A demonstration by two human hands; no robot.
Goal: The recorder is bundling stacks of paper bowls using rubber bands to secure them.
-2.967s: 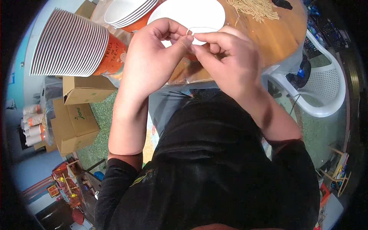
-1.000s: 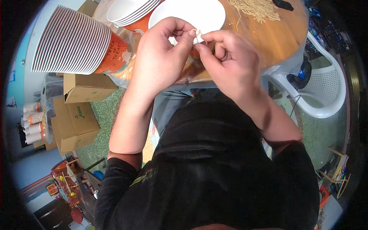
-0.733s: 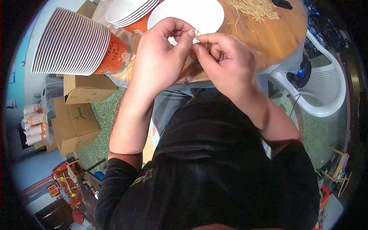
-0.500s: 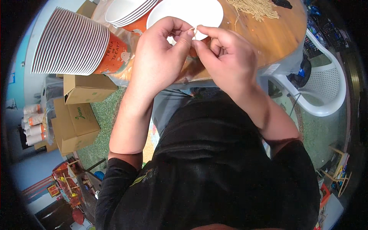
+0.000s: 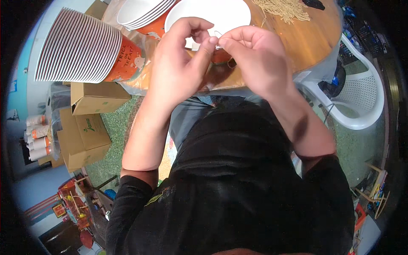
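Note:
A white-lined orange paper bucket (image 5: pixel 227 15) sits before me at the table's near edge. My left hand (image 5: pixel 180 63) is at its near rim, fingers curled over the inside and thumb outside; the index fingertip stands apart from the thumb. Just beside that thumb, my right hand (image 5: pixel 259 59) pinches a thin beige string (image 5: pixel 218 32) between thumb and index finger. The string makes a small loop above the rim, and a bit of it hangs below my right fingers. My hands hide the exact spot where string and rim meet.
A tall stack of orange paper buckets (image 5: pixel 80 46) lies tilted at the left, with a shorter stack (image 5: pixel 144 15) behind. A pile of beige strings (image 5: pixel 282 9) lies on the wooden table (image 5: pixel 314 38). Cardboard boxes (image 5: pixel 89 138) stand left on the floor; a white plastic chair (image 5: pixel 361 93) stands right.
My left index finger has lifted away from the thumb and the string. My right hand has turned and shifted slightly right and down, still pinching the string; a loop now shows above the rim.

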